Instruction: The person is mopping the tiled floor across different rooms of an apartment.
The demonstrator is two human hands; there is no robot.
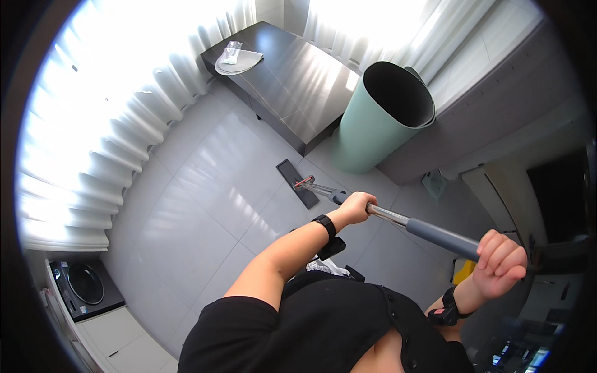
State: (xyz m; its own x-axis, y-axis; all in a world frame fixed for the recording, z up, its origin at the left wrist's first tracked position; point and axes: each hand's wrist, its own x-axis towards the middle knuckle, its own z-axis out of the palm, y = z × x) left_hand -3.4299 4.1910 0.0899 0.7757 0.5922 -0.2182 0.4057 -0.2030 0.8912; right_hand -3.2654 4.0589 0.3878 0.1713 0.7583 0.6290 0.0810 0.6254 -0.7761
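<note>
A flat mop (388, 215) slants across in front of me, its metal pole ending in a grey grip at the right. Its dark rectangular mop head (297, 184) lies flat on the grey tiled floor, with an orange-red part at the joint. My left hand (356, 207) is wrapped around the pole partway down, just above the dark collar. At the top end, my right hand (501, 261) closes over the grey grip. Black bands circle both wrists.
A tall green bin (354, 133) stands beyond the mop head, next to a low dark table (292, 74) carrying a grey mat (249, 61). White curtains (115, 149) hang to the left. A front-loading washer (84, 284) is at lower left. Grey floor tiles (193, 211) stretch between them.
</note>
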